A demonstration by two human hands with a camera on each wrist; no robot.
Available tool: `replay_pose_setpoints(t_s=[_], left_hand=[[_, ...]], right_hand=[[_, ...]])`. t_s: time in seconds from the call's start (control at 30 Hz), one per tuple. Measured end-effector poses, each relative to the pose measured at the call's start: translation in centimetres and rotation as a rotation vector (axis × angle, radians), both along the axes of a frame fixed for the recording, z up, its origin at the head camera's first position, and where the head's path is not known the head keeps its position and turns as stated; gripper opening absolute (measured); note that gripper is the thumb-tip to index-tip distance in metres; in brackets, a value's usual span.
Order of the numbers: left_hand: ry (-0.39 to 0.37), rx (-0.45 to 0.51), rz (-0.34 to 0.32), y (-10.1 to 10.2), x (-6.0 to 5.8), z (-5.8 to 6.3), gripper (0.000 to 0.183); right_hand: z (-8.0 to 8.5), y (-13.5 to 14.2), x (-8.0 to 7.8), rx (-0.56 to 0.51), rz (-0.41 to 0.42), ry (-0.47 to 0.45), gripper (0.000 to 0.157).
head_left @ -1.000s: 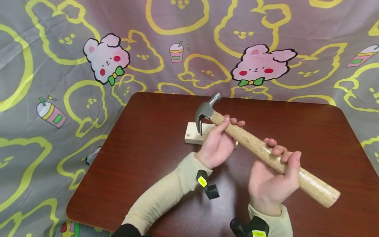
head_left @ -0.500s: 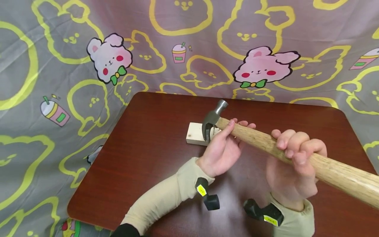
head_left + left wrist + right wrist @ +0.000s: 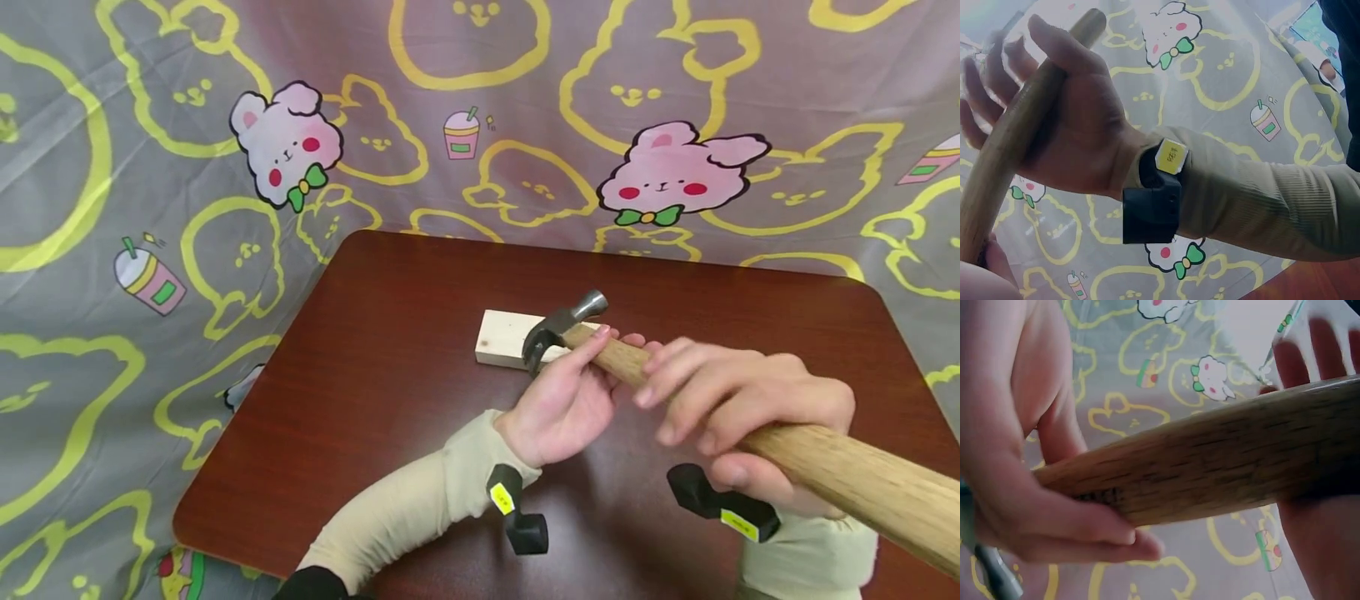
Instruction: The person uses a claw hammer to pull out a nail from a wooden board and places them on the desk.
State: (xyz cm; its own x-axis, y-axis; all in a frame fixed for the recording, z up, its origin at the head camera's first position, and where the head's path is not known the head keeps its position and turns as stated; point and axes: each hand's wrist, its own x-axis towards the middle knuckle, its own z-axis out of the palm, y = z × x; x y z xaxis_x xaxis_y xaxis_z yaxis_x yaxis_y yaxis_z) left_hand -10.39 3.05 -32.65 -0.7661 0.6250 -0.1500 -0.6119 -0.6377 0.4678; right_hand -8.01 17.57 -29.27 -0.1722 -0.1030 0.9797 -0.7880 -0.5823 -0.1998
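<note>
A claw hammer [image 3: 618, 358] with a steel head and pale wooden handle is held aloft in both hands. My left hand [image 3: 566, 408] supports the handle just behind the head, palm up, its thumb across the wood; in the left wrist view the handle [image 3: 1013, 137] crosses the palm under the thumb. Further back, my right hand [image 3: 757, 408] grips the handle, fingers over the top and thumb beneath. In the right wrist view, the right hand's fingers [image 3: 1085, 522] lie along the handle. A pale wooden block [image 3: 504, 337] lies on the table, partly hidden behind the hammer head.
A dark red-brown table [image 3: 360, 400] with rounded corners lies beneath the hands. Behind it and on its left hangs a grey cloth [image 3: 540, 83] printed with rabbits and cups. Black cameras are strapped at both wrists.
The hammer head has tilted and come down slightly to the right, now overlapping the block. My right hand has turned from palm up to gripping over the handle, moving right; the left hand moved little.
</note>
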Motion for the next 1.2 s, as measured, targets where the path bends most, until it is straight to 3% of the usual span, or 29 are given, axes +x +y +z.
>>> replay_pose_setpoints(t_s=[0.13, 0.3, 0.4, 0.5, 0.6, 0.7, 0.8, 0.9, 1.0, 1.07, 1.2], left_hand=[[-0.028, -0.013, -0.017, 0.1, 0.1, -0.3, 0.019], [-0.022, -0.028, -0.100, 0.3, 0.1, -0.8, 0.021], [0.046, -0.077, -0.204, 0.1, -0.1, -1.3, 0.025], [0.172, -0.186, -0.348, -0.5, -0.4, -1.8, 0.037], [0.382, -0.347, -0.433, -1.6, -0.7, -2.4, 0.042], [0.609, -0.521, -0.466, -3.2, -1.1, -2.7, 0.032], [0.858, -0.699, -0.488, -5.2, -1.9, -2.7, 0.024], [1.188, -0.988, -0.486, -7.1, -2.8, -2.8, 0.021], [1.482, -1.355, -0.401, -8.5, -4.0, -3.2, 0.018], [1.545, -1.554, -0.322, -9.3, -4.9, -3.7, 0.020], [1.467, -1.801, -0.215, -10.3, -6.9, -4.8, 0.034]], right_hand=[[0.1, -0.5, 0.0, 0.002, 0.057, 0.020, 0.031], [-0.2, -0.8, -0.1, -0.135, -0.005, 0.000, 0.035], [-0.4, -0.7, -0.1, -0.218, -0.043, -0.030, 0.040], [-0.4, -0.3, -0.2, -0.297, -0.034, -0.077, 0.045], [-0.3, 0.0, -0.2, -0.413, -0.037, -0.147, 0.041], [-0.2, 0.2, -0.1, -0.528, -0.091, -0.224, 0.039], [-0.2, 0.7, 0.0, -0.555, -0.149, -0.290, 0.042], [-0.3, 1.3, 0.1, -0.562, -0.151, -0.330, 0.045], [-0.4, 1.8, 0.3, -0.565, -0.141, -0.355, 0.042], [-0.4, 2.1, 0.3, -0.569, -0.169, -0.372, 0.042], [0.0, 2.7, 0.4, -0.580, -0.178, -0.414, 0.040]])
